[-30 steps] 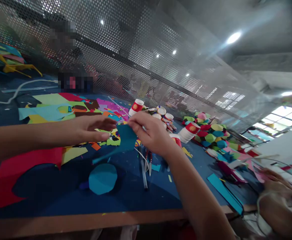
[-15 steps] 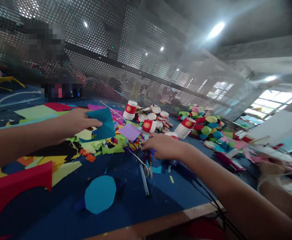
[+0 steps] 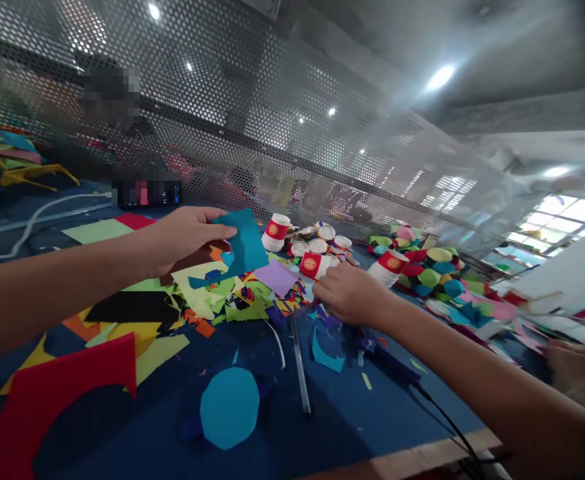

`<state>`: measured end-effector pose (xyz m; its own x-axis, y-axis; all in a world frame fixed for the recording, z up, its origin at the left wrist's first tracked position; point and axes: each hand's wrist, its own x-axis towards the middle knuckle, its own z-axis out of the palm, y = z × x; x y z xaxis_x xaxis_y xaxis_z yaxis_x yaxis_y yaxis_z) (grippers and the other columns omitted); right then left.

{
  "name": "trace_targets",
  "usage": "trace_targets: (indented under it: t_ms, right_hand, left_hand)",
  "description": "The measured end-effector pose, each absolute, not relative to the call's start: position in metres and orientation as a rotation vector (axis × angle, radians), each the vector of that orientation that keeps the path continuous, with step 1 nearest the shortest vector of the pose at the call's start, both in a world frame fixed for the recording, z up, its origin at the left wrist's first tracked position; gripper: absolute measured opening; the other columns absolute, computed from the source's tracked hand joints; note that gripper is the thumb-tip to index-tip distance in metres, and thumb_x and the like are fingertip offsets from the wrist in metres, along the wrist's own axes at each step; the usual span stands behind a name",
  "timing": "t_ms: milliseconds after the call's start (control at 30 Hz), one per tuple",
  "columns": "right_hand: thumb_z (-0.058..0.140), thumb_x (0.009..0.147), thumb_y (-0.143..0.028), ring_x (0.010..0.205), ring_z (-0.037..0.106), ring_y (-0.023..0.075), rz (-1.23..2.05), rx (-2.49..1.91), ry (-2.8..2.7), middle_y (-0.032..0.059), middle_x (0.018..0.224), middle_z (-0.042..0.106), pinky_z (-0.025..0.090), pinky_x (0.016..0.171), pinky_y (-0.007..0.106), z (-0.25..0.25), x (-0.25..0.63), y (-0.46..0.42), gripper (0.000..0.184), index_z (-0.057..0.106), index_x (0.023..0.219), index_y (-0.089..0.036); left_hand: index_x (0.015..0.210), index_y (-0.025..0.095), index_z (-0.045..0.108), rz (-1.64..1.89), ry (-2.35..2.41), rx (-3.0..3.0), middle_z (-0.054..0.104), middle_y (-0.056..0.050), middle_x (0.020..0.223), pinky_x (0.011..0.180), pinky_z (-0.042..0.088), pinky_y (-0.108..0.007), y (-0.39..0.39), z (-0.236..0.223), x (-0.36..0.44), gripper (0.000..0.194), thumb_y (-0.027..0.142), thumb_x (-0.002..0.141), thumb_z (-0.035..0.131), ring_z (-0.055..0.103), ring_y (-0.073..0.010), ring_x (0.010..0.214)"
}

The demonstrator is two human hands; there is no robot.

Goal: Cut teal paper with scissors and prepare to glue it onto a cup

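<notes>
My left hand (image 3: 185,237) pinches a teal piece of paper (image 3: 242,245) and holds it above a heap of coloured paper scraps (image 3: 222,297). My right hand (image 3: 349,293) rests low on the blue table (image 3: 137,413), fingers curled over small scraps near a red paper cup (image 3: 315,265); what it grips, if anything, is hidden. A teal octagon cutout (image 3: 229,407) lies near the front edge. A thin grey rod (image 3: 301,367) lies between the octagon and my right arm.
Red and white paper cups (image 3: 278,230) and lids stand at the back by a perforated metal screen (image 3: 272,120). Folded coloured paper shapes (image 3: 425,267) pile at the right. A red sheet (image 3: 52,393) lies front left. Another person's hand (image 3: 572,360) shows at far right.
The teal paper passed from both hands to my left hand alone, which lifted it left. My right hand dropped to the table among the scraps, and the scissors beside it are gone from view.
</notes>
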<state>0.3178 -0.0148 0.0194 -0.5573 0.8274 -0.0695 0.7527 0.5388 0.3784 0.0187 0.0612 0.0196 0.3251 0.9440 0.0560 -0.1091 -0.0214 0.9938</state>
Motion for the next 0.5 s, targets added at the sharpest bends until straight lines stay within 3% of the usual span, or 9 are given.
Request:
trace_targets:
  t_ms: [167,333,433,500]
  right_hand:
    - [0.047,0.078,-0.006,0.088,0.063,0.0292,0.217,1.812,2.626,0.0145,0.090,0.070,0.043,0.075,0.039,0.043,0.314,0.004,0.026,0.070,0.085,-0.016]
    - [0.047,0.071,-0.018,0.068,0.058,0.0217,-0.413,2.189,2.784,0.0036,0.073,0.060,0.045,0.066,0.035,0.054,0.289,0.013,0.017,0.059,0.083,-0.021]
    - [0.045,0.081,-0.035,0.070,0.058,0.0204,-0.862,2.306,2.899,0.0031,0.078,0.057,0.051,0.070,0.037,0.046,0.257,0.008,0.016,0.050,0.090,-0.022]
    - [0.032,0.089,-0.048,0.071,0.060,0.0204,-1.158,2.309,2.922,0.0038,0.078,0.055,0.053,0.073,0.038,0.038,0.235,0.000,0.027,0.044,0.087,-0.024]
  left_hand:
    - [0.079,0.020,0.061,1.005,0.892,1.269,0.069,-0.003,0.072,0.060,0.054,-0.026,0.062,0.024,0.019,0.016,0.012,0.075,0.074,0.067,-0.0176,0.064]
    - [0.080,0.021,0.061,1.161,0.920,1.249,0.064,0.001,0.075,0.059,0.047,-0.021,0.066,0.026,0.012,0.017,0.021,0.076,0.077,0.057,-0.0115,0.061]
    - [0.073,0.019,0.063,1.210,0.906,1.299,0.057,0.002,0.068,0.053,0.037,-0.019,0.069,0.026,0.007,0.020,0.027,0.075,0.081,0.047,-0.0089,0.057]
    - [0.070,0.019,0.062,1.221,0.887,1.317,0.055,0.002,0.065,0.052,0.034,-0.020,0.071,0.026,0.006,0.019,0.027,0.078,0.077,0.046,-0.0098,0.057]
